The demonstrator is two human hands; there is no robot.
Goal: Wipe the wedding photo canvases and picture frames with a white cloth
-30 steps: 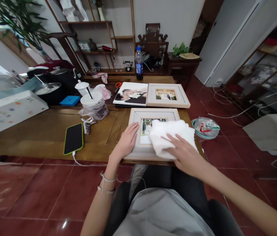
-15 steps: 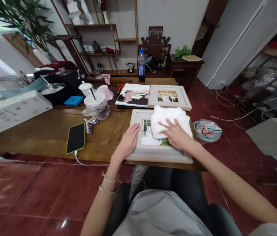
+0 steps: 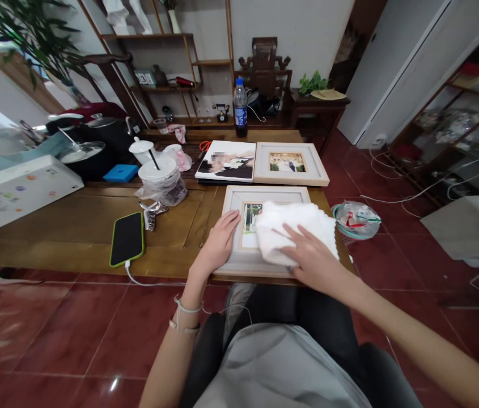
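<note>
A light picture frame [image 3: 231, 258] lies flat near the table's front edge, with a photo inside it. My left hand [image 3: 219, 241] rests on the frame's left border, its fingers stretched out and lying flat. Over the right part of the photo is a folded white cloth [image 3: 275, 218], fluffy like a towel. My right hand [image 3: 307, 252] has hold of the cloth from above and presses it on the frame, fingers somewhat apart. The cloth hides much of the photo and the frame's right border.
Behind lie a second framed photo [image 3: 318, 164] and a photo panel [image 3: 239, 150]. A bottle [image 3: 241, 110] stands at the back. To the left are a bagged cup [image 3: 160, 178] and a charging phone [image 3: 127, 241]. A lined bin [image 3: 356, 221] sits on the right.
My right hand has slid the cloth toward me and a little to the right, uncovering the frame's far border. My left hand stays on the frame's left side.
</note>
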